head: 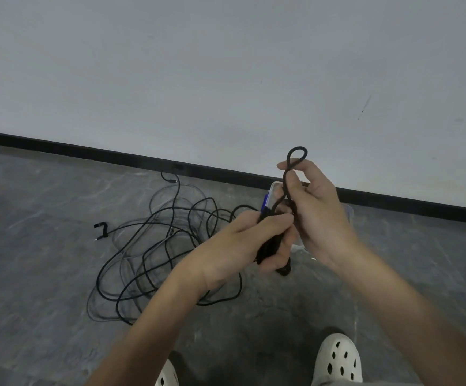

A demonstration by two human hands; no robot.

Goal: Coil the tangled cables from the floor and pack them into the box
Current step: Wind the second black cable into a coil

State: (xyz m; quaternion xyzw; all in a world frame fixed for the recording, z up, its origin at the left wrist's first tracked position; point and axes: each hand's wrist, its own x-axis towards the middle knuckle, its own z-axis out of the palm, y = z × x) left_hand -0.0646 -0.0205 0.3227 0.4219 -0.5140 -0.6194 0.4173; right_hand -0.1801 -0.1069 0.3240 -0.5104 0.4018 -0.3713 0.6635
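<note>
The left hand (243, 240) is curled round a short, thick bundle of black cable (265, 246), folded back and forth on itself so that it hangs from the fist like a hank. The right hand (321, 213) pinches the free run of the same cable between thumb and fingers, the other fingers loosely bent. Above the pinch a small round loop stands up, which looks like a last turn being made ready to wrap or tuck round the bundle. The cord is matt, round and supple, possibly braided, though the picture is too soft to be sure.

By this reading one cable is close to coiled but not yet secured, and nothing is visibly packed. The box (274, 185) sits on the floor just behind the hands and is mostly hidden by them. It shows a pale, translucent plastic rim and a blue latch (266, 200), and its inside cannot be seen.

To the left lies the tangle (165, 246), several thin black and grey cables in wide overlapping loops, with plug ends poking out at the far and left edges. That is most of the work left.

The floor (45, 246) is grey and mottled like stone, and a black skirting (87, 150) runs below a plain pale wall (226, 65). White perforated clogs (337, 360) show at the bottom.
</note>
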